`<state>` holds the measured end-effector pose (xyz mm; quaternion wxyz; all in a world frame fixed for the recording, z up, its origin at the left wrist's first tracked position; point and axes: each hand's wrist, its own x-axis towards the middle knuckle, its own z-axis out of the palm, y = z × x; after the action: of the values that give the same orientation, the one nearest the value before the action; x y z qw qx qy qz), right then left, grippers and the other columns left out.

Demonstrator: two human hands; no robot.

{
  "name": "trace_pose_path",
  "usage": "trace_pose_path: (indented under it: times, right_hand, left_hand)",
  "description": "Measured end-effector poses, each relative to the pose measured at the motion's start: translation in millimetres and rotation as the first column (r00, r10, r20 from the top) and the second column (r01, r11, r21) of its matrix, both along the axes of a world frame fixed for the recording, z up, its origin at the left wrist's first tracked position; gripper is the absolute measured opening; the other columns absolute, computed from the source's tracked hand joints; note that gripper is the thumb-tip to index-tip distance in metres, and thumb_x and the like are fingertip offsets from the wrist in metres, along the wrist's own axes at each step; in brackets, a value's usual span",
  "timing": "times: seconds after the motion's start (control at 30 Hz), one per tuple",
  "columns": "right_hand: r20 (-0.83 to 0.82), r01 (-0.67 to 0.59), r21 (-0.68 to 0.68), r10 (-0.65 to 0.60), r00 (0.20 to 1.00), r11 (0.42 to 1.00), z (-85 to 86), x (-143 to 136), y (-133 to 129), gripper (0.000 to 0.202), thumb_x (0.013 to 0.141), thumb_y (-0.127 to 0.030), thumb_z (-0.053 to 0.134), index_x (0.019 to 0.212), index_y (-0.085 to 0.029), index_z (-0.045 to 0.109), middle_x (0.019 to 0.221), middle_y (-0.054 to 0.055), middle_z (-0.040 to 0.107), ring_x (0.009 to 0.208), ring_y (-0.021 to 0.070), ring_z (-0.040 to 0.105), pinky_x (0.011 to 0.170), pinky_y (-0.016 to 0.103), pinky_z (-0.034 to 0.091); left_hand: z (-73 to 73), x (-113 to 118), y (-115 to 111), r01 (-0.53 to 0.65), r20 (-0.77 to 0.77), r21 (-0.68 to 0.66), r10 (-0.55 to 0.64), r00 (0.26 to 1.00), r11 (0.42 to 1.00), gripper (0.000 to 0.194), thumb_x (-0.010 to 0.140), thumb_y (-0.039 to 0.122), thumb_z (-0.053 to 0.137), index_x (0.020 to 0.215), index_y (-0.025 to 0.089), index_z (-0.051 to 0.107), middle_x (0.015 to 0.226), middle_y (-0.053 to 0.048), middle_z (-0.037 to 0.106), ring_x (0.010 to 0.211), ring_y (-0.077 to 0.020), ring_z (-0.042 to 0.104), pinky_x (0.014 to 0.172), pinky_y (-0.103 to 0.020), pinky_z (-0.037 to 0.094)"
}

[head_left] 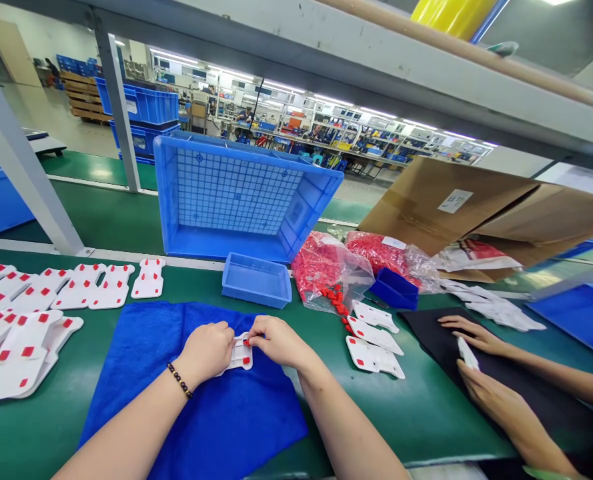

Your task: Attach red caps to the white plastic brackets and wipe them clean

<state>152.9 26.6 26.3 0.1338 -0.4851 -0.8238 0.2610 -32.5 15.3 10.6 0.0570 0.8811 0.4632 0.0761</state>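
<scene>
Over a blue cloth, a white plastic plate with red pads sits between my two hands. My left hand, with a beaded bracelet at the wrist, is closed on the plate's left side. My right hand pinches a small red piece against the plate's upper right part. To the right lie several white plates with red pads, beside a spill of loose red pieces. More padded plates are piled and lined up on the left.
A large blue crate stands tipped on its side behind a small blue tray. Bags of red pieces and a dark blue bin are at right, before a cardboard box. A co-worker's hands hold a white part over black cloth.
</scene>
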Motion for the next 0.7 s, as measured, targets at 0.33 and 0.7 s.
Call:
trace_pose_path:
  times: [0.33,0.7]
  right_hand:
    - [-0.012,0.077,-0.018,-0.077,0.997,0.997,-15.6,-2.7,-2.4,0.009,0.074,-0.012,0.055,0.068,-0.018,0.057,0.074,-0.001,0.056,0.071,0.0114,0.050,0.063,0.022,0.034]
    - [-0.143,0.084,-0.065,-0.093,0.985,0.994,-27.3,0.7,-5.7,0.025,0.076,-0.015,0.052,0.100,-0.021,0.053,0.090,0.002,0.057,0.080,0.0142,0.052,0.074,0.027,0.039]
  left_hand:
    - [-4.5,1.6,-1.0,0.038,0.006,0.099,-0.039,0.999,0.994,0.025,0.084,0.019,0.035,0.075,0.016,0.058,0.073,-0.005,0.061,0.065,-0.0175,0.059,0.059,-0.029,0.042]
    - [-6.5,1.4,-5.7,0.060,0.014,0.165,-0.064,0.998,0.984,0.018,0.082,0.020,0.041,0.075,0.016,0.057,0.070,-0.005,0.061,0.063,-0.0180,0.059,0.058,-0.030,0.043]
